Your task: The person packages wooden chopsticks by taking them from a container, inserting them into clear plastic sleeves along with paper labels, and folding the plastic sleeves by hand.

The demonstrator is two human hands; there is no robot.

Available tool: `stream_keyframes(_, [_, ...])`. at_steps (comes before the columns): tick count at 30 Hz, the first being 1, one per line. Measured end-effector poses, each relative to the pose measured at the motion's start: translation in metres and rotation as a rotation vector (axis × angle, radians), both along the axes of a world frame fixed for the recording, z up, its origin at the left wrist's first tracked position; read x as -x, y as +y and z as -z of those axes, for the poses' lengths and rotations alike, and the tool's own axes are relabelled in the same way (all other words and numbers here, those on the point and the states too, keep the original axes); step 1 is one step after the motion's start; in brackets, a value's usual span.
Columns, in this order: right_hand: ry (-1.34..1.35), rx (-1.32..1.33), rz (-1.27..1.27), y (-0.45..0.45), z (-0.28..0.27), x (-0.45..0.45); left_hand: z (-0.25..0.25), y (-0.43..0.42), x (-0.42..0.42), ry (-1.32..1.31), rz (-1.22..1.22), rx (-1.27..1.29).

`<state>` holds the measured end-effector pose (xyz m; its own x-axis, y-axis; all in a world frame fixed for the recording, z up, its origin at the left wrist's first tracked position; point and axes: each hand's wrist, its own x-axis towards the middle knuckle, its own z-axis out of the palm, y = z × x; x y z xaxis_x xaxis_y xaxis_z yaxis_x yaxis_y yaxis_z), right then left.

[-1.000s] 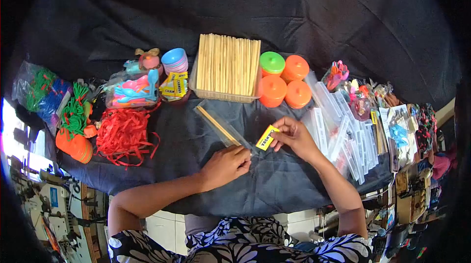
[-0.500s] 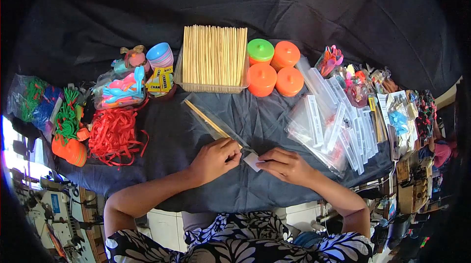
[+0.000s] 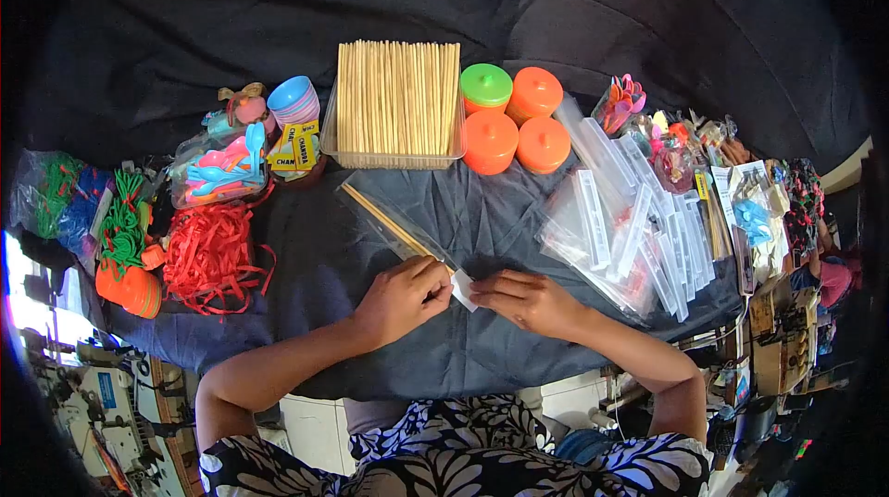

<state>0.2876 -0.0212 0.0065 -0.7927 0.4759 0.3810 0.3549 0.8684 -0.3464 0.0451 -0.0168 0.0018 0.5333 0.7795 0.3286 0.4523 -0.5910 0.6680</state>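
Note:
My left hand (image 3: pixel 405 300) is closed on the near end of a clear plastic sleeve (image 3: pixel 412 224). Inside the sleeve lie light wooden chopsticks (image 3: pixel 381 217), slanting away to the upper left. A small white piece of paper (image 3: pixel 463 291) stands at the sleeve's near end, between my two hands. My right hand (image 3: pixel 528 301) pinches the paper's right edge with thumb and fingers. Whether the paper is inside the sleeve or only against its opening, I cannot tell.
Behind stand a tray of chopsticks (image 3: pixel 398 103) and orange lidded tubs (image 3: pixel 489 142). Clear plastic packets (image 3: pixel 630 238) lie to the right. On the left are red ribbon strips (image 3: pixel 215 256), plastic spoons (image 3: pixel 222 168) and green cord (image 3: pixel 125 224).
My right hand has moved left, bringing the white paper closer to my left hand and the sleeve's end. The left hand keeps its grip. The whole view has shifted slightly.

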Motion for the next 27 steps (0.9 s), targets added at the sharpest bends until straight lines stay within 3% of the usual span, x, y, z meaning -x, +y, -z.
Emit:
stream_keyframes(9, [0.054, 0.026, -0.017, 0.0034, -0.0005, 0.0005, 0.0042, -0.0009, 0.0001, -0.001, -0.02, -0.009])
stream_keyframes(14, [0.159, 0.175, 0.066, 0.0031, 0.0028, -0.0039, 0.0028, -0.0009, 0.0, -0.044, -0.031, -0.076])
stream_keyframes(27, [0.171, 0.067, 0.101, 0.003, 0.001, 0.0018, -0.0053, -0.0001, 0.0001, -0.051, -0.006, -0.014])
